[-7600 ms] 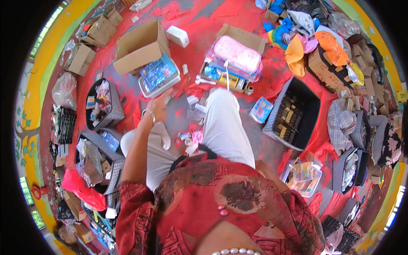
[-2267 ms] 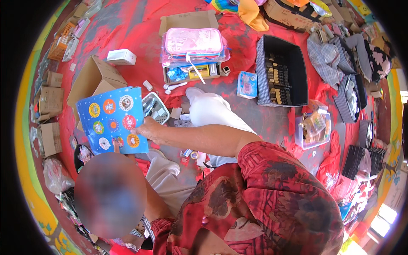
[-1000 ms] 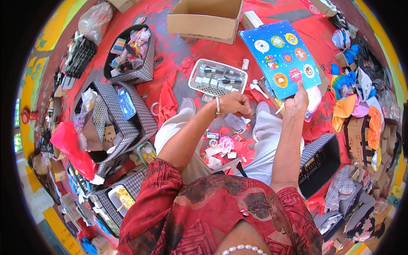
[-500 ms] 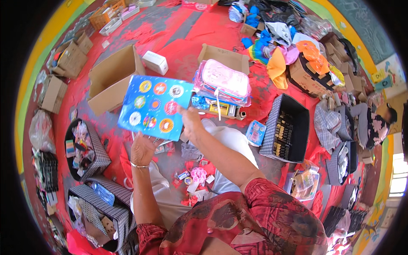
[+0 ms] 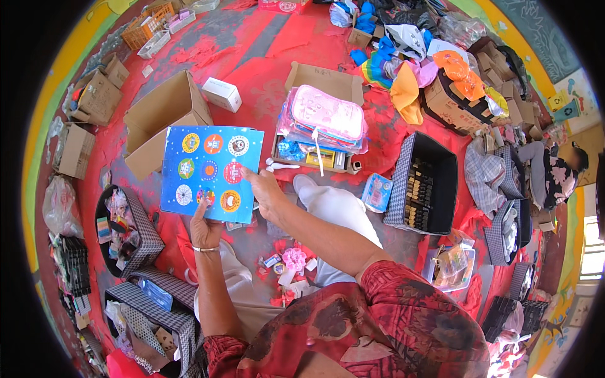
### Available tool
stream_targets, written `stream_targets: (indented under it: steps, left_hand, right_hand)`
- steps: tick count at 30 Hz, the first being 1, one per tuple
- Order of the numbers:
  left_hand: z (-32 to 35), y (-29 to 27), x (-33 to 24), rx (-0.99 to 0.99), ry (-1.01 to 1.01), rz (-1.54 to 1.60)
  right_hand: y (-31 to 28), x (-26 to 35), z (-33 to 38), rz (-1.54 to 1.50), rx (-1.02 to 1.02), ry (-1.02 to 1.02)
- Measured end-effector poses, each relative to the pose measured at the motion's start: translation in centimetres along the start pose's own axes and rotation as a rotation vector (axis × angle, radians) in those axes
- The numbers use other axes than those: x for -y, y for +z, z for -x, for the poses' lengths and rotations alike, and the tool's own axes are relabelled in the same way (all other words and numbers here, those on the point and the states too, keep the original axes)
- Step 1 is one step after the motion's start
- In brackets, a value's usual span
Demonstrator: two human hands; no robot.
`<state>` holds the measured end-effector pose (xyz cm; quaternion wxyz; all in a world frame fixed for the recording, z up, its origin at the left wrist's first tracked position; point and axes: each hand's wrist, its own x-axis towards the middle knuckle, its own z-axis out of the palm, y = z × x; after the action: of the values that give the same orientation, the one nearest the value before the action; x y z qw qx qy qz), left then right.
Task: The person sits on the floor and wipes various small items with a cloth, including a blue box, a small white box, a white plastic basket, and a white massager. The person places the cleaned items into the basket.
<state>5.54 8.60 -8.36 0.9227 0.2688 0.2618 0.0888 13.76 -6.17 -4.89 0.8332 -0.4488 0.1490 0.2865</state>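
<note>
I hold up a flat blue square card or thin box (image 5: 210,157), printed with rows of round colourful pictures, between both hands. My left hand (image 5: 205,230) grips its lower edge, the thumb lying on the front and the other fingers hidden behind. My right hand (image 5: 266,196) is closed on its right edge. Behind the blue piece stands an open brown carton (image 5: 161,113). Beyond my right hand, a shallow carton (image 5: 324,74) holds a pile of pink pouches (image 5: 328,113) in plastic and small boxes. A pink flower (image 5: 294,259) and small items lie between my legs.
A white box (image 5: 222,94) sits beside the brown carton. To the right are a blue packet (image 5: 377,192) and a checked bin (image 5: 403,183) with dark items. Checked bins (image 5: 148,236) stand at left. Heaped bags and a seated person (image 5: 558,176) are further right.
Both hands have moved the blue piece slightly left and down, and turned it more upright and square to view. My left thumb now lies further onto its front.
</note>
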Motion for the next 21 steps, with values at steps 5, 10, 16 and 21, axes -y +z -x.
stream_targets:
  steps: [5, 10, 16, 21]
  left_hand:
    - [-0.4, -0.1, -0.1, -0.035, 0.058, 0.039]
    - [-0.7, -1.1, -1.0, -0.021, 0.136, 0.089]
    - [-1.6, -2.8, -1.8, -0.123, 0.177, 0.101]
    - [-1.9, -3.4, -1.9, -0.245, 0.197, 0.055]
  right_hand:
    - [-0.2, -0.3, -0.3, 0.015, 0.075, 0.026]
    - [-1.1, 0.9, 0.3, 0.145, 0.12, 0.095]
    - [-8.7, 11.0, 2.0, -0.196, 0.462, -0.156]
    - [-24.5, 12.9, 1.4, 0.213, -0.118, -0.497]
